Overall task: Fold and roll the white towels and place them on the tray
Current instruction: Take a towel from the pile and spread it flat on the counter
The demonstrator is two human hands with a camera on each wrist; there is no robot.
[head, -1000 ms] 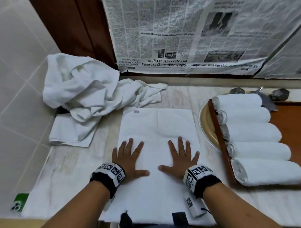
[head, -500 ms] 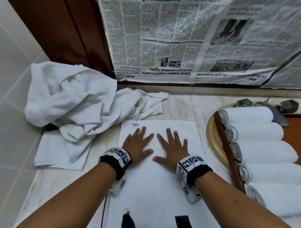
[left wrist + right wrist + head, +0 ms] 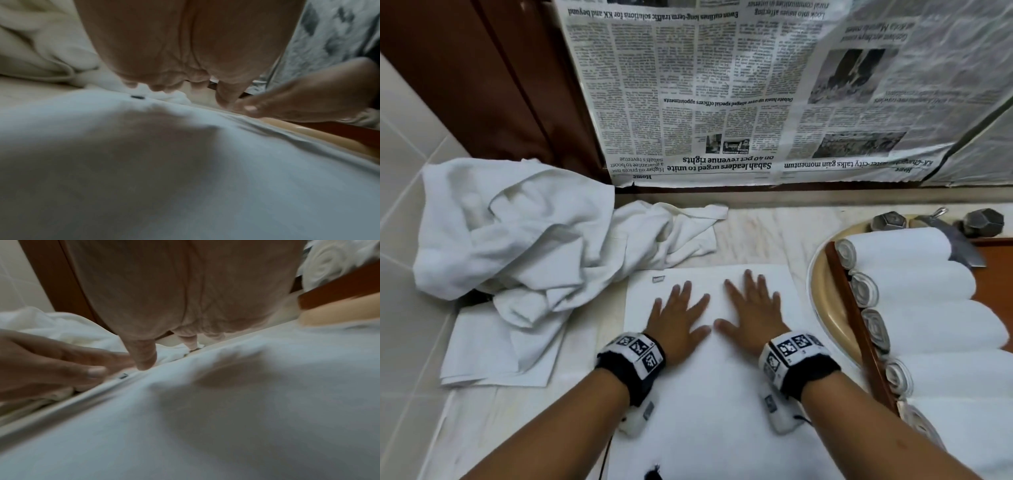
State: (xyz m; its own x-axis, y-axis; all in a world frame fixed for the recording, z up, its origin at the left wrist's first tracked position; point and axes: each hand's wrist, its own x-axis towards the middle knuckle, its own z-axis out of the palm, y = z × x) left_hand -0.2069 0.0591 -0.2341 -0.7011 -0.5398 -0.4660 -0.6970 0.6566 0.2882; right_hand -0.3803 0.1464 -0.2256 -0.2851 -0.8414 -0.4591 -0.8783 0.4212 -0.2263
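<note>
Both hands flat on the spread towel, smoothing it before the fold

Left hand (image 3: pixel 677 318) and right hand (image 3: pixel 753 310) press the flat towel (image 3: pixel 709 411) at centre frame on the tabletop (image 3: pixel 756 233), fingers spread, each grip pinching nothing; rolled towels (image 3: pixel 914 284) fill the tray (image 3: pixel 859 329) at right; uneven pressure could drag in wrinkles, leaving a lopsided roll.

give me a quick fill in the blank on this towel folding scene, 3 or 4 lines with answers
1. Both hands, the left hand and the right hand, lie flat with fingers spread on the ____ towel.
2. The rolled towels lie in a row on the wooden ____.
3. The crumpled towels are heaped to the ____ of the flat one.
4. The wall behind the counter is covered with ____.

Answers: flat; tray; left; newspaper
</note>
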